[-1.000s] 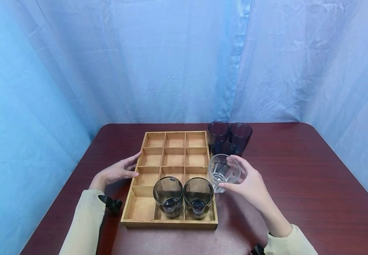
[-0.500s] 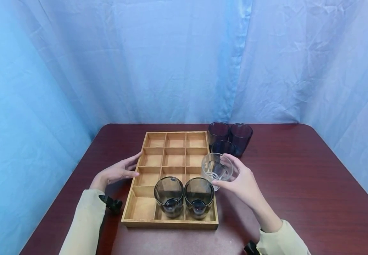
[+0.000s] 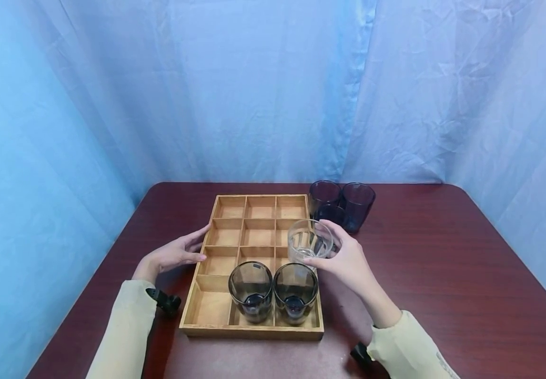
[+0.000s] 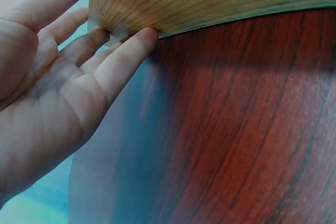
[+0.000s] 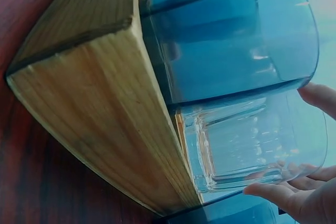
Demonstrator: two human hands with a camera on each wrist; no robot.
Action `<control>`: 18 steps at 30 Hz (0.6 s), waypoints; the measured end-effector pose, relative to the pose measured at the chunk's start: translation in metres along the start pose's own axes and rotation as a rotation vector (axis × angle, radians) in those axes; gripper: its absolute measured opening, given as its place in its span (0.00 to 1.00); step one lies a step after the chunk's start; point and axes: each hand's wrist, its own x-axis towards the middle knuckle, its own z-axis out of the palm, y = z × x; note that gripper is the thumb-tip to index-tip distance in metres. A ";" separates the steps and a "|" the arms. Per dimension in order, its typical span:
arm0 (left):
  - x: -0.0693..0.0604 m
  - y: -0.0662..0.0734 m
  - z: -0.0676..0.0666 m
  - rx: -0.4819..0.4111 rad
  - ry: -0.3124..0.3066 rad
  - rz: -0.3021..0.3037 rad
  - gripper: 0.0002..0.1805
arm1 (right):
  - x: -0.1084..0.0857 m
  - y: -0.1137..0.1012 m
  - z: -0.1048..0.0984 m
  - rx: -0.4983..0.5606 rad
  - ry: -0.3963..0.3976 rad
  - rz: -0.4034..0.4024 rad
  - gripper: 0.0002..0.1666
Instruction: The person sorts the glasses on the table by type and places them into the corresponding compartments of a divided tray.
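Note:
My right hand holds a clear glass tumbler, thumb on the near side and fingers on the far side. The tumbler is upright over the right column of a compartmented wooden tray. In the right wrist view its base sits close to the tray's side wall; I cannot tell whether it touches the compartment floor. Two smoky dark glasses stand in the front row's middle and right compartments. My left hand touches the tray's left side, its fingers extended against the wood.
Several dark glasses stand together on the table beside the tray's back right corner. The tray's other compartments show bare wood. The dark red table extends to both sides, with a blue curtain behind it.
My right hand has carried the clear tumbler leftward and slightly away from me, from beside the tray to over its right column. The left hand and tray have stayed in place.

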 end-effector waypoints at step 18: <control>0.001 -0.001 0.000 0.017 0.004 0.004 0.51 | 0.011 -0.001 0.016 -0.046 -0.012 -0.003 0.51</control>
